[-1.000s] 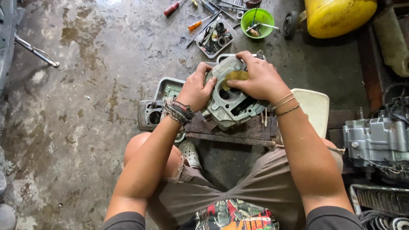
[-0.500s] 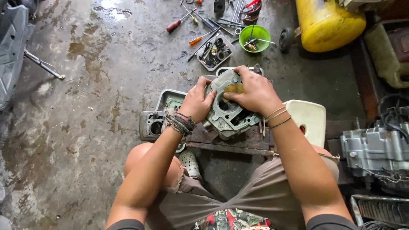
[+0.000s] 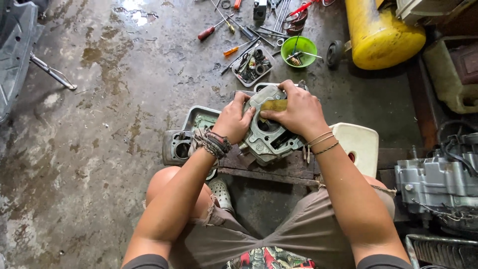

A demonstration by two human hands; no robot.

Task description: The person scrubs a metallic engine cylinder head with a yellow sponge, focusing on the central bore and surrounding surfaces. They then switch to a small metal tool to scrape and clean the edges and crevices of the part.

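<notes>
Your left hand [image 3: 233,121] gripped the grey engine casting [image 3: 266,130] at its 9 o'clock edge, steadying it on the wooden block [image 3: 271,164]. Your right hand [image 3: 295,110] pressed a yellow-brown abrasive pad [image 3: 274,105] flat against its 12 o'clock face. Green bowl [image 3: 298,51] lay at 12 o'clock beyond.

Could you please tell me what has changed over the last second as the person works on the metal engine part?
The right hand has slid the small yellowish pad slightly across the engine cylinder. The left hand keeps gripping the cylinder's left edge. The cylinder still rests on the wooden block.
</notes>
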